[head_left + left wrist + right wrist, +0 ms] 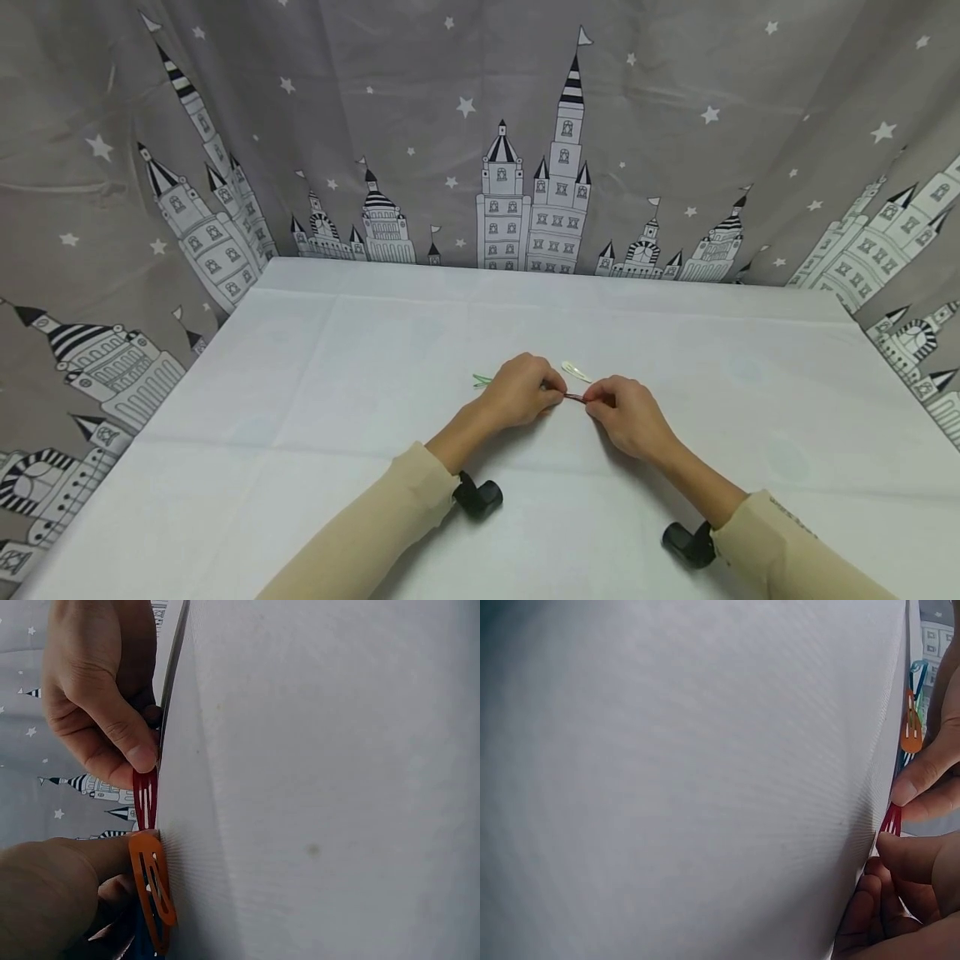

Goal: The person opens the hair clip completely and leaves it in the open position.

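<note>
A red snap hair clip (574,398) is held just above or on the white table, between the two hands. One end is pinched by the left hand (521,392) and the other by the right hand (626,417), each with thumb and fingers. Beside the left fingers, an orange hair clip (152,889) shows in the left wrist view. A blue hair clip (918,675) appears beyond it in the right wrist view. A green hair clip (482,380) sticks out behind the left hand. I cannot tell whether these clips are linked.
A pale cream hair clip (575,371) lies on the table (337,500) just beyond the hands. Dark wrist cameras (478,497) hang below both beige sleeves. A grey curtain (420,83) printed with castles and stars borders the table.
</note>
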Tool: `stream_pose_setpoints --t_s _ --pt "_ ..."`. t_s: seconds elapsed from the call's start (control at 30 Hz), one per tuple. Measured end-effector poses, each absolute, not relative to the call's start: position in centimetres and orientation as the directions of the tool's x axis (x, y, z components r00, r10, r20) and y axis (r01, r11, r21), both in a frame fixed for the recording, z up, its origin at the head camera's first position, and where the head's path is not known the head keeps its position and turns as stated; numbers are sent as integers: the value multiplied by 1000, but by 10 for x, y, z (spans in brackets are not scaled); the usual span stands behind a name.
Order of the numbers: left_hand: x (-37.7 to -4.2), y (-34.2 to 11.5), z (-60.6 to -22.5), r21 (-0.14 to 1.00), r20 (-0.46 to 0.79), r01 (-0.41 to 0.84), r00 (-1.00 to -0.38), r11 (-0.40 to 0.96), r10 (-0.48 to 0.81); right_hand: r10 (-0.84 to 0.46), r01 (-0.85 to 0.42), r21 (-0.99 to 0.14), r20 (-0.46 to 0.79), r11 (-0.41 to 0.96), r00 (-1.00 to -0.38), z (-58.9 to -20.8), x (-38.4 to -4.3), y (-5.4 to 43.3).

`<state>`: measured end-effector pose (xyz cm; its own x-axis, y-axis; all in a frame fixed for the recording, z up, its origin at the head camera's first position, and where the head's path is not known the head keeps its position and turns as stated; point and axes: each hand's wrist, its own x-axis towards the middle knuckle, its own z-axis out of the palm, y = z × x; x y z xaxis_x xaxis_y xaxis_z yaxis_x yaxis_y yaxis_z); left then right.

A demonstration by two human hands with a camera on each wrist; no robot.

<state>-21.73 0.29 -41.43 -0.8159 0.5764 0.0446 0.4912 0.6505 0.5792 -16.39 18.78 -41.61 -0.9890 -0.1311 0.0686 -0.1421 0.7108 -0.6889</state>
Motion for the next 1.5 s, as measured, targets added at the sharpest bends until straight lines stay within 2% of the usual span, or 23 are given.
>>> stream_pose_setpoints --t_s 0.23,0.47,0.73,1.07,1.27,1.5 --pt "-216 2 -414 567 63 508 -812 648 580 -137 -160 -703 89 693 -987 -417 -164 189" --pt "-213 -2 -413 565 147 515 -831 645 536 -138 -172 -751 109 638 -984 -413 -162 189" --pt "-205 -10 -407 652 205 532 -809 540 551 -157 -181 -822 113 540 -981 -405 -154 187" --pt "-185 -25 -390 815 191 432 -829 386 525 -218 -234 -873 152 427 -964 -392 -142 183" --pt "-174 -37 -384 849 191 407 -831 336 522 -261 -245 -897 154 367 -953 -387 -131 174" --pt "-164 -47 -384 871 151 379 -812 313 564 -327 -319 -869 198 377 -924 -392 -119 171"
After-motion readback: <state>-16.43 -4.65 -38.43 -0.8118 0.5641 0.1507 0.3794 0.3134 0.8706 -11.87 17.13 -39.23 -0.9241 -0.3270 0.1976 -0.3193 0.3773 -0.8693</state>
